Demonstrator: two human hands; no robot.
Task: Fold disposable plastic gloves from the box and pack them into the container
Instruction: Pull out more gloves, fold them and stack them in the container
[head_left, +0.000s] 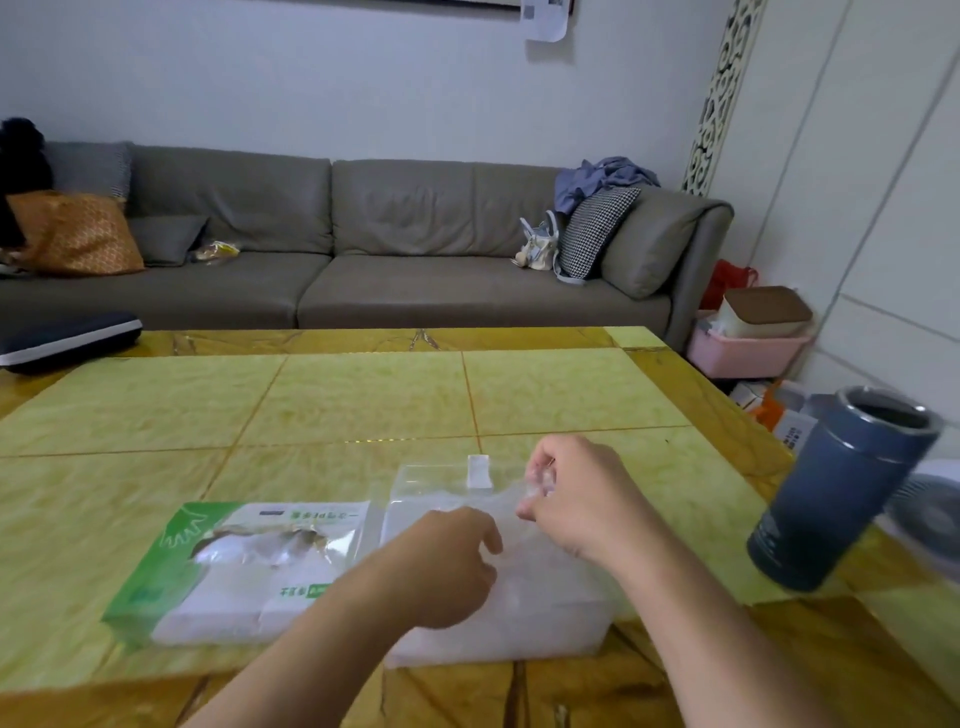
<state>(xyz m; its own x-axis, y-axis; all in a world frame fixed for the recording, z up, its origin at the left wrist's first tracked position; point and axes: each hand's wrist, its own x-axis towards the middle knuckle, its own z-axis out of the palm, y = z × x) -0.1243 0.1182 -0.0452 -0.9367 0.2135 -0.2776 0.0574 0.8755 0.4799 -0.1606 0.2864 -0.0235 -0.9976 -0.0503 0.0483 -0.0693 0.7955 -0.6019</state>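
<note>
Two hands are working over the clear container (498, 631) at the near edge of the table (363, 400). Right hand (576, 499) is sitting above the container's far side, fingers curled in, pinching a bunched bit of clear plastic glove (519, 506) between thumb and fingertips. Left hand (441, 564) is hovering over the container's middle, fingers curled and pointing down toward the same film; whether it is actually gripping the glove, cannot tell (film is transparent and blurred there). Glove is stretching between the two hands, lying across the open top of the container. Container's clear lid (441, 483) is lying flipped back on the far side, with a white latch tab (479, 470) sticking up. Glove box (234, 566), green and white, is lying flat just beside the container on its left, touching or nearly so, with more film showing through its torn top opening. Blue-grey tumbler (836, 493) is standing well apart at the table's right edge, lid off. Grey sofa (363, 244) is running along the far wall.
</note>
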